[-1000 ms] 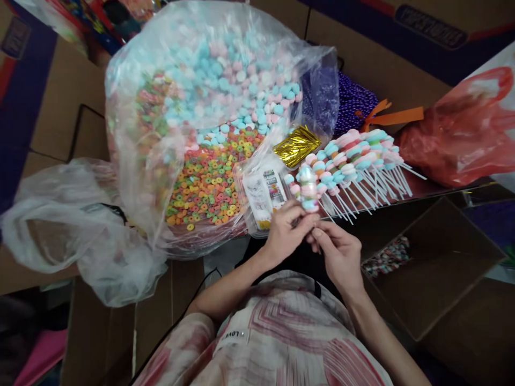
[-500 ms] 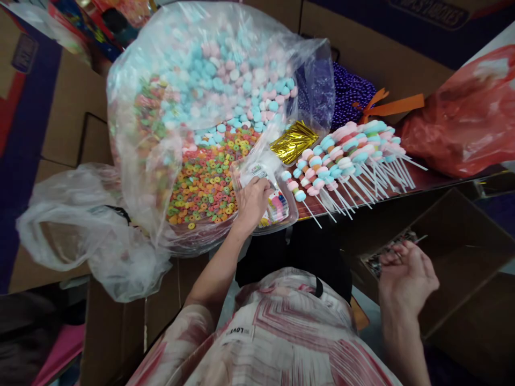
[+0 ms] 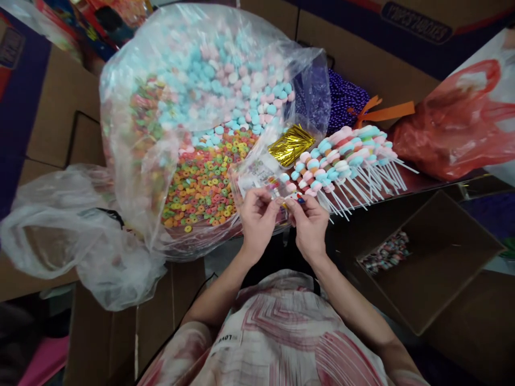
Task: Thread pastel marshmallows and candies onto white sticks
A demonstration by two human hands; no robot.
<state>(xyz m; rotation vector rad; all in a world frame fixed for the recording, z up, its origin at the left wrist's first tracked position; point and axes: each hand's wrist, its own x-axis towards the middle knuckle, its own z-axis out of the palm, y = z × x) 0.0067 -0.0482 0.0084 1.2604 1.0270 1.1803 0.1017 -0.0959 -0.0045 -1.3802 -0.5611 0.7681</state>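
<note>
Pinching printed plastic (image 3: pixel 290 200), both hands (image 3: pixel 259 221), clear bag (image 3: pixel 139 187) (loose candy (image 3: pixel 209 185) inside)

A thin, brightly printed wrapper (image 3: pixel 298 198), partly hidden, is pinched between left hand (image 3: pixel 258 221) and right hand (image 3: pixel 311 225).

The fingers (image 3: pixel 296 213) hide part of a small colourful piece (image 3: pixel 298 199), and what it is cannot be told. The left hand (image 3: pixel 256 222) covers part of the clear tray (image 3: pixel 236 178). Towards 11 o'clock, a cloudy bag (image 3: pixel 173 24) blurs the marshmallows (image 3: pixel 206 69). Trinkets (image 3: pixel 388 252) at 4 o'clock are too small to tell. The red bag (image 3: pixel 446 139) at 2 o'clock runs out of view.
</note>
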